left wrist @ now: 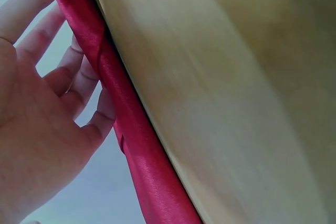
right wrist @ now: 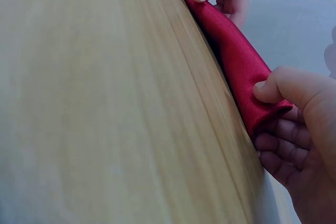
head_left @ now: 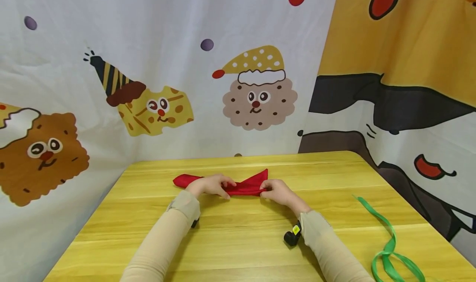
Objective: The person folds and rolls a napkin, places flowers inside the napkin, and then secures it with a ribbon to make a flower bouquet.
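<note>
A shiny red cloth (head_left: 243, 187), folded into a long narrow strip, lies across the wooden table, with a pointed corner standing up near its right end. My left hand (head_left: 213, 185) holds the strip left of its middle; in the right wrist view its thumb presses the front while the fingers sit behind. At the right end, my right hand (head_left: 279, 192) pinches the cloth, thumb on the near side and fingers behind and under the edge (right wrist: 278, 113). In the left wrist view the cloth (left wrist: 139, 145) shows overlapping folds along its length.
A curled green ribbon (head_left: 389, 247) lies on the right side of the wooden table (head_left: 238, 249). Behind the table hangs a white curtain (head_left: 171, 21) with cartoon prints. A black wrist camera (head_left: 291, 237) hangs under the right sleeve, close over the tabletop.
</note>
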